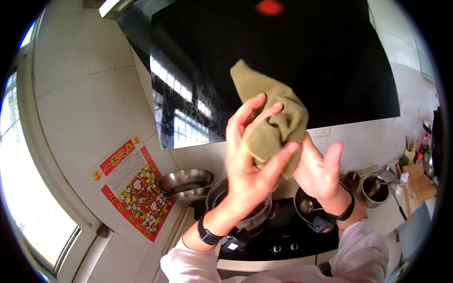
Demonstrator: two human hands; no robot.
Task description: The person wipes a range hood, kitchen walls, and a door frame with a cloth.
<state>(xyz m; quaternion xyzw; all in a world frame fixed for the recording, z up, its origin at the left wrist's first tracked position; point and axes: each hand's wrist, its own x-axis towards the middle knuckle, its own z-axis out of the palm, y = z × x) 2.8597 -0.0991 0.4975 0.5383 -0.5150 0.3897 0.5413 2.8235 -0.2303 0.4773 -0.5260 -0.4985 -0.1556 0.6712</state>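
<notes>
An olive-green cloth (283, 113), bunched and folded, is held up in front of the black glossy panel (330, 70) of a range hood. My left hand (255, 151) grips the cloth between its thumb and fingers. Just to the right, my right hand (321, 170) is against the cloth's lower right side, palm showing and thumb apart; its fingertips are hidden behind the cloth. Both wrists wear dark bands.
Below are a black gas stove (283, 236), a steel pot (259, 217) and a pan (306, 205) with a ladle. Steel bowls (186, 179) stand left, near a red wall calendar (137, 191). Another pot (375, 191) and a cutting board (419, 183) are right.
</notes>
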